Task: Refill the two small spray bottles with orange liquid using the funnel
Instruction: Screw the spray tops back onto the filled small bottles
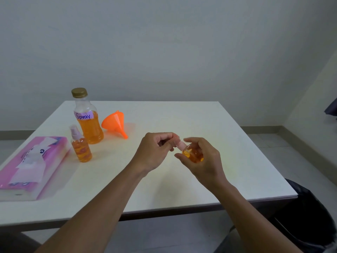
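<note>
Orange liquid fills the small spray bottle [193, 155], held in the right grip [202, 157] above the desk [182, 115]. The left grip [154, 150] pinches its pink cap [181, 145]. Judged step: twisting the cap, direction unclear. Next move calls for keeping the bottle upright.

Bottle [193, 155] half hidden in right hand [207, 162]; cap [181, 145] partly behind left hand [153, 152]. Tissue pack [31, 167], table [200, 121] left edge, blurred, cut off.

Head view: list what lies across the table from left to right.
Tissue pack → large bottle labelled Spray → funnel → left hand → right hand, holding a small spray bottle.
</note>
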